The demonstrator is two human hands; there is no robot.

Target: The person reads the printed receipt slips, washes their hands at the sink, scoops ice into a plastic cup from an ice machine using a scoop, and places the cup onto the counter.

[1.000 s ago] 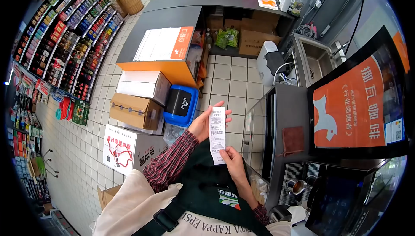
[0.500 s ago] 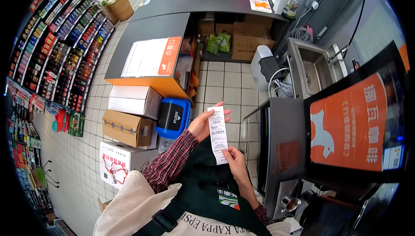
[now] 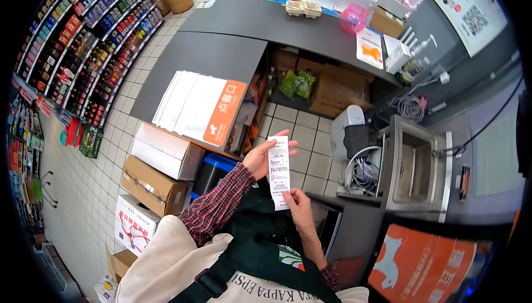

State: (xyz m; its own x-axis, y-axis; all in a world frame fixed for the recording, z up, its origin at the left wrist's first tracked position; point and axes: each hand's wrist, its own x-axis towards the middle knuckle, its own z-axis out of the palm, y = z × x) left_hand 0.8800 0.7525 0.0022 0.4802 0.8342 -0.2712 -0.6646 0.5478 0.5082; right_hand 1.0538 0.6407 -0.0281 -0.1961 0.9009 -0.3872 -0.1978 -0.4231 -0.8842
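A long printed paper receipt (image 3: 280,167) is stretched out in front of my dark green apron. My left hand (image 3: 260,158) pinches its upper end between thumb and fingers, with fingertips showing past the paper's right edge. Lower down, my right hand (image 3: 300,207) grips the bottom right corner of the receipt between thumb and forefinger. The print is too small to read. Plaid cuffs show at both wrists.
Ahead stands a dark counter (image 3: 221,48) bearing an orange-and-white sign (image 3: 197,109). Stacked boxes (image 3: 152,184) and a blue-rimmed bin (image 3: 213,175) are at left. To the right are a metal sink (image 3: 415,164) and an orange screen (image 3: 421,264). Stocked shelves (image 3: 83,48) line the far left.
My view has turned and shifted, so the counter looks nearer and the sink and orange screen sit lower. Both hands keep hold of the receipt in nearly the same pose.
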